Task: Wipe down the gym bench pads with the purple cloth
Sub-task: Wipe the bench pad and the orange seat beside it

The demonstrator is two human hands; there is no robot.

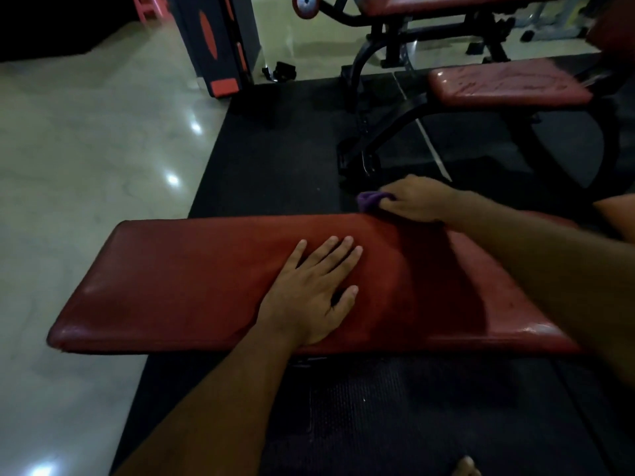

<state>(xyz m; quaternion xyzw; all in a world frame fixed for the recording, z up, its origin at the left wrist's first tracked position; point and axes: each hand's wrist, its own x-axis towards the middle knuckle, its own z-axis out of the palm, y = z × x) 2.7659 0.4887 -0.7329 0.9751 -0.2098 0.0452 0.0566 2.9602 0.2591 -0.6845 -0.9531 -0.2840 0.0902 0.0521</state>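
Your right hand (pixel 421 199) has its grip closed around the cloth (pixel 369 200), right of centre in the frame. The purple wad pokes out past your fingers to the left, so most of it is tucked inside the fist and only that bunched end shows. It sits right at the far edge of the pad (pixel 206 280), the long red one stretching across the middle of the frame, touching or just about touching the top rim. Your left hand (pixel 316 293) is grip-open, fingers straight and spread, palm flat on the pad near its middle, thumb out to the right. Second red pad (pixel 508 82) is up in the upper right on a black frame, with a third one partly cut off along the top edge. Black mat (pixel 275 149) under everything, pale floor (pixel 86 149) on the left. Can't read any brand or writing anywhere, too dark and blurry.
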